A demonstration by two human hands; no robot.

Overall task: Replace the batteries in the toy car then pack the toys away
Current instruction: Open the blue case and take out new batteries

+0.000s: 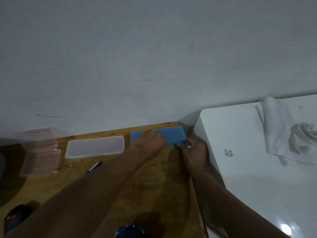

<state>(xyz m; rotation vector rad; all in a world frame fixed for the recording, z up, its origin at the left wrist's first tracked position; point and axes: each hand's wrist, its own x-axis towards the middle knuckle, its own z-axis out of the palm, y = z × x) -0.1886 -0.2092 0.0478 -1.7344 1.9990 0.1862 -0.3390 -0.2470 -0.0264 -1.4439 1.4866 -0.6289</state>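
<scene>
From the head camera we see both hands at a blue case lying flat at the back of the wooden bench, against the wall. The left hand lies over the case's middle with its fingers curled onto the lid, covering much of it. The right hand is closed around something small and shiny at the case's near right corner; we cannot tell what it is.

Much is cut off or dim. A dark toy with blue trim sits at the bottom edge, only its top showing, so we cannot say for sure that it is the toy car. At the lower left a black object with red buttons is blurred and partly behind the left forearm. A battery lies loose on the bench, well apart from the hands. Left of the blue case is a clear flat case, shut, and further left a pink box, hazy and hard to read.

The bench top is worn and scratched. The wall is plain grey with a few dark scuffs. To the right stands a white cabinet, higher than the bench, with a crumpled white cloth on it.
</scene>
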